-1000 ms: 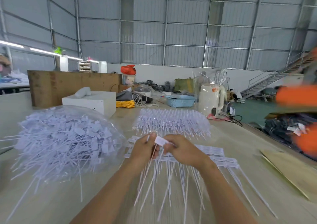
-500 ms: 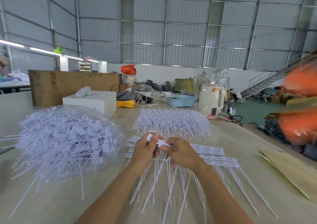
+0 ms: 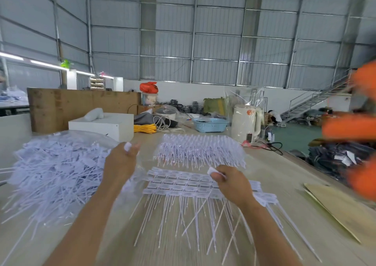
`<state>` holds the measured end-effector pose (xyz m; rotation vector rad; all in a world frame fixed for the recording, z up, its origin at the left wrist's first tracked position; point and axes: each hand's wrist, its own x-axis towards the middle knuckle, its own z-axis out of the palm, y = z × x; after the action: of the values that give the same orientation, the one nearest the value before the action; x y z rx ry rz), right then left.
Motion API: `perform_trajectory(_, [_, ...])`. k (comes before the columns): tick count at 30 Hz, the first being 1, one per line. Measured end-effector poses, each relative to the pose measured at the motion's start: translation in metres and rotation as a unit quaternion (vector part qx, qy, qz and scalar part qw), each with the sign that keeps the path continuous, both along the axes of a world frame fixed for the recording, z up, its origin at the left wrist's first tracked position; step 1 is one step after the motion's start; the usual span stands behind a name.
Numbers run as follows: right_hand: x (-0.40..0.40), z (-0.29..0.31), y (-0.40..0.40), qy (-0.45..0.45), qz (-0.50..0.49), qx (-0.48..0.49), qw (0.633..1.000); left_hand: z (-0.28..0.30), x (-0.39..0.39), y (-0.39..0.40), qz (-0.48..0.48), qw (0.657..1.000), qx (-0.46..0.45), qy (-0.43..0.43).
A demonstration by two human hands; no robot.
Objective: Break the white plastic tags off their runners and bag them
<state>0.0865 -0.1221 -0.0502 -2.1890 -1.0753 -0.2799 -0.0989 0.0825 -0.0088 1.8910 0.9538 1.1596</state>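
My left hand (image 3: 121,162) is raised near the clear plastic bag (image 3: 55,176), which is heaped with loose white tags, and pinches a white tag between its fingertips. My right hand (image 3: 232,184) hovers over the rows of white tags on their runners (image 3: 183,184) lying flat on the table and holds a small white piece at its fingertips. The tags' long thin tails fan out toward me. Farther back a second stack of runner tags (image 3: 200,150) sits on the table.
A white box (image 3: 101,126), yellow cord (image 3: 144,128), blue basket (image 3: 210,124) and white kettle (image 3: 246,122) stand at the table's far end. Brown cardboard (image 3: 341,210) lies at the right. A blurred person in orange sleeves (image 3: 354,127) moves at the right edge.
My hands, held together over the runners a moment ago, have pulled apart. The left has swung up and left toward the bag with a tag; the right has moved right.
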Motion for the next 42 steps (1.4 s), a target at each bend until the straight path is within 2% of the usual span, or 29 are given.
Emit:
perform_trajectory(1, [-0.003,0.000,0.004,0.001,0.010,0.007,1.000,0.001,-0.006,0.008,0.031,0.997,0.036,0.066])
perform_trajectory(3, [-0.006,0.001,0.009,0.000,0.017,0.013,1.000,0.002,-0.014,0.022,0.086,0.983,0.050,0.157])
perform_trajectory(6, [-0.005,0.001,0.010,0.015,0.023,0.017,0.999,0.004,-0.029,0.042,0.157,0.960,0.086,0.214])
perform_trajectory(10, [-0.009,0.001,0.011,0.035,0.047,0.025,0.998,-0.009,-0.040,0.072,0.211,0.908,0.243,0.270])
perform_trajectory(12, [-0.009,0.000,0.011,0.041,0.056,0.037,0.997,-0.018,-0.041,0.079,0.232,0.891,0.259,0.291])
perform_trajectory(15, [-0.011,0.000,0.011,0.054,0.081,0.061,0.993,-0.028,-0.042,0.087,0.248,0.878,0.213,0.350])
perform_trajectory(18, [-0.014,0.002,0.011,0.052,0.097,0.060,0.992,-0.019,-0.033,0.076,0.270,0.894,0.232,0.272])
perform_trajectory(21, [-0.017,0.002,0.016,0.068,0.146,0.059,0.985,-0.009,-0.013,0.039,0.295,0.874,0.357,0.144])
perform_trajectory(23, [-0.020,0.001,0.018,0.095,0.184,0.047,0.977,-0.007,0.007,0.009,0.236,0.882,0.400,0.086])
perform_trajectory(24, [-0.021,0.001,0.018,0.101,0.196,0.043,0.974,-0.008,0.018,-0.007,0.161,0.905,0.387,0.068])
perform_trajectory(25, [-0.022,0.000,0.019,0.108,0.201,0.042,0.973,-0.011,0.030,-0.023,0.064,0.937,0.339,0.061])
perform_trajectory(27, [-0.024,-0.001,0.020,0.128,0.206,0.047,0.969,-0.021,0.052,-0.050,-0.117,0.975,0.168,0.087])
perform_trajectory(29, [-0.024,-0.003,0.022,0.133,0.205,0.053,0.968,-0.034,0.068,-0.067,-0.237,0.967,-0.002,0.089])
perform_trajectory(30, [-0.024,-0.005,0.023,0.131,0.204,0.054,0.969,-0.042,0.072,-0.071,-0.269,0.960,-0.048,0.068])
perform_trajectory(32, [-0.024,-0.008,0.025,0.124,0.192,0.046,0.972,-0.055,0.075,-0.072,-0.287,0.955,-0.060,0.031])
perform_trajectory(35, [-0.021,-0.010,0.027,0.117,0.143,0.045,0.982,-0.060,0.070,-0.071,-0.251,0.967,-0.037,-0.021])
perform_trajectory(38, [-0.022,-0.009,0.026,0.123,0.128,0.022,0.984,-0.059,0.067,-0.073,-0.244,0.965,-0.056,-0.080])
perform_trajectory(40, [-0.025,-0.009,0.024,0.151,0.157,0.004,0.976,-0.061,0.066,-0.073,-0.236,0.967,-0.058,-0.081])
perform_trajectory(42, [-0.026,-0.008,0.023,0.117,0.161,-0.003,0.980,-0.064,0.066,-0.070,-0.217,0.973,-0.043,-0.058])
